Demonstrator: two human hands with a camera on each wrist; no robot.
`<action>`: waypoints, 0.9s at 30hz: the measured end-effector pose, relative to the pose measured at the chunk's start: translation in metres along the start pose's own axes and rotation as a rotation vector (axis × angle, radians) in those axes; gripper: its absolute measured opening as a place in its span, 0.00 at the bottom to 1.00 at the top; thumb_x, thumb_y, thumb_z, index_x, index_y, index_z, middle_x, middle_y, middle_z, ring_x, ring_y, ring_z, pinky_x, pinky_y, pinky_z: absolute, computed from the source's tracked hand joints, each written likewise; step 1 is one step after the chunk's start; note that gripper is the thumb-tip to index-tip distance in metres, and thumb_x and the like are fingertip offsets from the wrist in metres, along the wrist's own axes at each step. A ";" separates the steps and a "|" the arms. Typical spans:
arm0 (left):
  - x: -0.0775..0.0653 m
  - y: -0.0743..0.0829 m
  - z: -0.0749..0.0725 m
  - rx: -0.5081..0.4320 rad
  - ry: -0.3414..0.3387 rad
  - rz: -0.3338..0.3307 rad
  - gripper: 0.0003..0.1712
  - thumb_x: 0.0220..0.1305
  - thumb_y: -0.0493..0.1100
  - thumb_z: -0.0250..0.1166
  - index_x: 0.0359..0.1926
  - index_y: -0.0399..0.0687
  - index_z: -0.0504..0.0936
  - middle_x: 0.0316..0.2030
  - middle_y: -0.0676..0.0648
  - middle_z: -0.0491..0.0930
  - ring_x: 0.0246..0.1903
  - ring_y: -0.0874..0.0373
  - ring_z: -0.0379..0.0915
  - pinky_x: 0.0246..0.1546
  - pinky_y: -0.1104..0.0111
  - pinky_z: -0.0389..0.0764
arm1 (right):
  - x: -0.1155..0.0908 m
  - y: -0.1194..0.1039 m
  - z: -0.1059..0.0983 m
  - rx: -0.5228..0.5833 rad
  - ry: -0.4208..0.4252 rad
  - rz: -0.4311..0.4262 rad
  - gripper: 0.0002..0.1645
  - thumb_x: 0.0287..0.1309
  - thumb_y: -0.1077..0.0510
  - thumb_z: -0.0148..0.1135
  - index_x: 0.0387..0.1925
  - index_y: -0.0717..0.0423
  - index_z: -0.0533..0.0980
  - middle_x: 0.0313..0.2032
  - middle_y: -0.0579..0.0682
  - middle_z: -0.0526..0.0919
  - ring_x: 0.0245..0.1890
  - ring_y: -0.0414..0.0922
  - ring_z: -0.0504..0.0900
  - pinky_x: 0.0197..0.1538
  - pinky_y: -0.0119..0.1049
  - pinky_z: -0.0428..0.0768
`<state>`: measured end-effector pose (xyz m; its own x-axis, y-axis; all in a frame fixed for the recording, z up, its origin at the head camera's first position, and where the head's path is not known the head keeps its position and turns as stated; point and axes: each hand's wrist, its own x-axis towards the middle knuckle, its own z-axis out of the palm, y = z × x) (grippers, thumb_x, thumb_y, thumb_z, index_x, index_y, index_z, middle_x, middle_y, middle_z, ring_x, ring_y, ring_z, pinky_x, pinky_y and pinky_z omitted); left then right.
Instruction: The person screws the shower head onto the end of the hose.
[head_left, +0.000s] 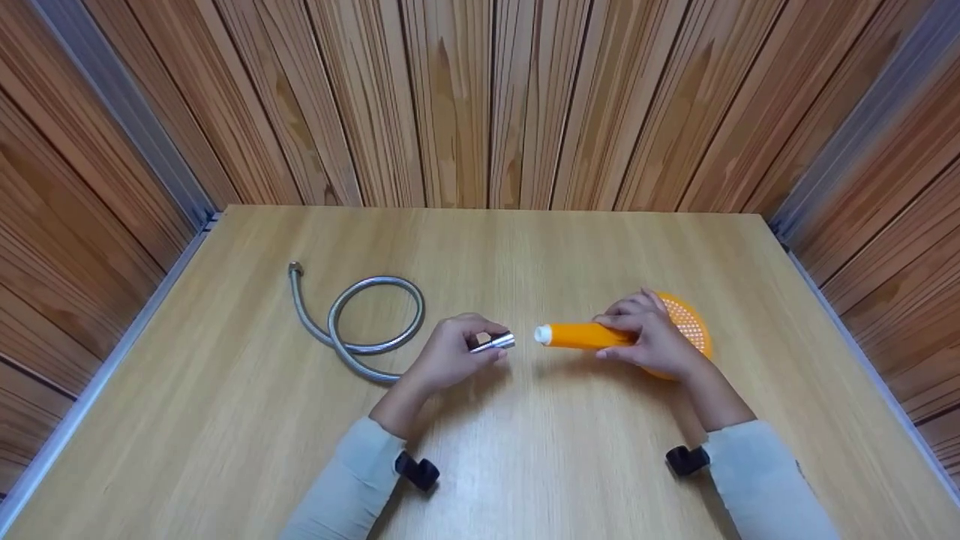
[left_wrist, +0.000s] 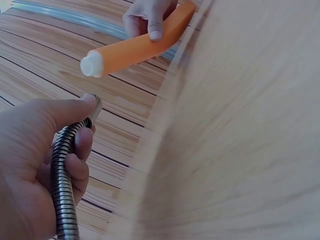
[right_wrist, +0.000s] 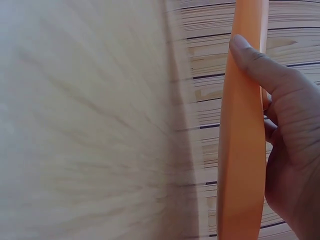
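An orange shower head with a white threaded end is gripped round its handle by my right hand; its perforated round face shows behind the fingers. My left hand pinches the shiny metal end fitting of a flexible metal shower hose. That fitting points toward the white end, with a small gap between the two. In the left wrist view, thumb and fingers curl round the ribbed hose just below its fitting. The right wrist view shows the thumb lying along the orange handle.
The hose loops over the left part of the wooden table, its far metal nut lying at the back left. Wood-panelled walls stand behind and on both sides. A black wrist camera sits on each sleeve.
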<state>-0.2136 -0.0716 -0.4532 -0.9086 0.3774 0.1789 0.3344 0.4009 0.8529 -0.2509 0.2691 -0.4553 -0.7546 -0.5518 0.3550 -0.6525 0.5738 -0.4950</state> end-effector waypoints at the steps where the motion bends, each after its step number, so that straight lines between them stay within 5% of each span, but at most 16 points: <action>1: -0.001 0.001 -0.001 0.001 0.000 0.004 0.15 0.58 0.43 0.73 0.48 0.53 0.87 0.39 0.58 0.81 0.32 0.57 0.71 0.30 0.69 0.74 | 0.000 -0.001 -0.001 -0.011 0.001 -0.004 0.28 0.43 0.52 0.79 0.49 0.57 0.84 0.43 0.47 0.82 0.50 0.47 0.70 0.68 0.62 0.42; 14: -0.007 0.018 -0.003 0.011 -0.039 0.090 0.15 0.56 0.44 0.74 0.47 0.54 0.88 0.39 0.61 0.82 0.28 0.58 0.69 0.28 0.71 0.71 | 0.001 -0.014 -0.003 -0.100 -0.027 -0.050 0.26 0.42 0.52 0.80 0.48 0.52 0.85 0.41 0.44 0.82 0.49 0.47 0.70 0.67 0.63 0.42; 27: -0.006 0.027 0.006 0.040 -0.061 0.088 0.15 0.55 0.44 0.75 0.45 0.51 0.88 0.38 0.61 0.83 0.29 0.60 0.70 0.29 0.72 0.71 | 0.003 -0.027 -0.007 -0.149 -0.056 -0.063 0.25 0.43 0.51 0.80 0.47 0.50 0.85 0.41 0.44 0.82 0.50 0.46 0.70 0.69 0.60 0.40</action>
<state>-0.1976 -0.0583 -0.4346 -0.8586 0.4623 0.2214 0.4235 0.3964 0.8146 -0.2356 0.2566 -0.4352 -0.7098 -0.6199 0.3345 -0.7043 0.6182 -0.3490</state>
